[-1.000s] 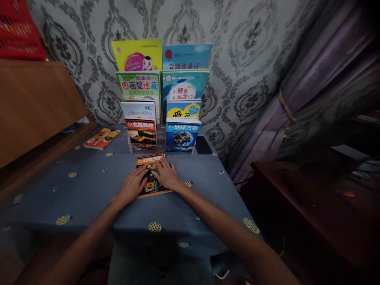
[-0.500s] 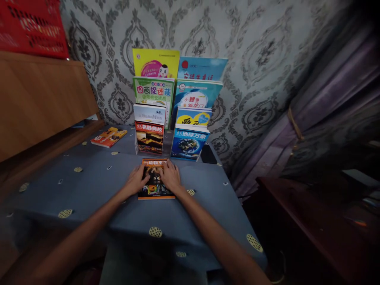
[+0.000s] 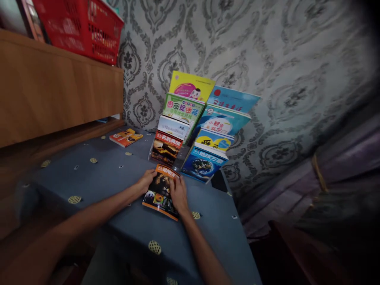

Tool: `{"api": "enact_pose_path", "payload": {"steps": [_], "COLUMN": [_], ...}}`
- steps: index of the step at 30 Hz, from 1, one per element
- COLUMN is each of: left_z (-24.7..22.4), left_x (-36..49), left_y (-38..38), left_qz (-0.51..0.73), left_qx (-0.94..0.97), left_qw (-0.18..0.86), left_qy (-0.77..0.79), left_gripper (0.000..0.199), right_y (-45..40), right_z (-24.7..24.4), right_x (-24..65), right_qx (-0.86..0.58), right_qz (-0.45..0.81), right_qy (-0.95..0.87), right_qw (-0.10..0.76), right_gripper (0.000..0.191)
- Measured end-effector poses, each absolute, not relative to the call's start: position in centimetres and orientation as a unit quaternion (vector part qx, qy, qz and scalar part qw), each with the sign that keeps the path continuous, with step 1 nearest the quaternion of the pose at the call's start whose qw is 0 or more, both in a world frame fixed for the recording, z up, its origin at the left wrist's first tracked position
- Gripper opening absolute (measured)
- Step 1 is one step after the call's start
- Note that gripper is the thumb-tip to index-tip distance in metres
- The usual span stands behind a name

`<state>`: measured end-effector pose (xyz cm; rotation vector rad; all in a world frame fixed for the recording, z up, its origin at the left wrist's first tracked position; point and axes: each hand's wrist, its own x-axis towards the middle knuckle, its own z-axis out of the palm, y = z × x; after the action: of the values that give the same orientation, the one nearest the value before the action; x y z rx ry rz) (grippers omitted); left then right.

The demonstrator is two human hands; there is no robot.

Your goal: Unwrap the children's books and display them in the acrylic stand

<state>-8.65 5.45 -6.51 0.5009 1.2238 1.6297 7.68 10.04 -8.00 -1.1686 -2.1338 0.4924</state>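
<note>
A book [image 3: 162, 188] with an orange-edged black cover, a lion's face and smaller animal pictures is between my hands at the front of the book rack. My left hand [image 3: 146, 181] grips its upper left edge, the fingers partly hidden at the side. Over the right edge lies my right hand [image 3: 179, 194], thumb on the cover and fingers along the side. Just behind stand a red-topped book [image 3: 166, 148] and a blue book with a globe [image 3: 203, 164], the front ones of two stepped rows in a clear rack [image 3: 180, 159].
An orange and yellow book [image 3: 126, 137] lies at the table's back left. A black flat object [image 3: 219, 181] rests right of the rack. A wooden cabinet [image 3: 59, 91] with a red basket [image 3: 101, 33] borders the left; a purple curtain [image 3: 276, 194] hangs at right.
The view has turned left and tilted, so everything sits further right. My left hand has shifted from the lion book's cover to its left edge. My right hand stays at the right side.
</note>
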Motion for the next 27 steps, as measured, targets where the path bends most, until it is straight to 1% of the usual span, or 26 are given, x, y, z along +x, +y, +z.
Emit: {"api": "enact_pose_path", "payload": {"steps": [4, 7, 11, 13, 16, 19, 21, 24, 27], "left_z": [-5.3, -4.3, -2.4, -1.3, 0.4, 1.2, 1.0, 0.2, -0.2], "left_x": [-8.3, -8.6, -9.7, -10.4, -11.2, -11.8, -12.0, -12.1, -12.1], "left_y": [5.2, 5.4, 5.9, 6.0, 5.8, 5.3, 4.9, 4.2, 3.7], "left_qz": [0.689, 0.708, 0.737, 0.743, 0.74, 0.737, 0.731, 0.715, 0.705], "left_qx": [0.218, 0.236, 0.308, 0.345, 0.386, 0.395, 0.396, 0.407, 0.426], "left_qw": [0.496, 0.473, 0.41, 0.374, 0.304, 0.256, 0.259, 0.294, 0.302], "left_qy": [0.481, 0.468, 0.441, 0.435, 0.459, 0.485, 0.492, 0.486, 0.48], "left_gripper": [0.03, 0.038, 0.053, 0.06, 0.064, 0.066, 0.069, 0.072, 0.067], "right_y": [9.8, 9.2, 8.7, 8.7, 8.8, 8.6, 8.4, 8.3, 8.6], "right_z": [-7.7, -6.5, -4.6, -3.5, -2.0, -1.0, -1.0, -1.4, -1.6], "right_x": [8.1, 8.0, 8.0, 8.2, 8.6, 8.7, 8.7, 8.8, 9.1], "right_qx": [-0.421, -0.413, -0.353, -0.306, -0.261, -0.247, -0.247, -0.246, -0.244], "right_qz": [0.265, 0.35, 0.481, 0.506, 0.469, 0.402, 0.38, 0.392, 0.419], "right_qy": [-0.743, -0.69, -0.664, -0.686, -0.743, -0.785, -0.796, -0.798, -0.795], "right_qw": [0.447, 0.48, 0.452, 0.424, 0.399, 0.402, 0.401, 0.386, 0.365], "right_gripper": [0.067, 0.071, 0.064, 0.06, 0.052, 0.044, 0.039, 0.036, 0.034]}}
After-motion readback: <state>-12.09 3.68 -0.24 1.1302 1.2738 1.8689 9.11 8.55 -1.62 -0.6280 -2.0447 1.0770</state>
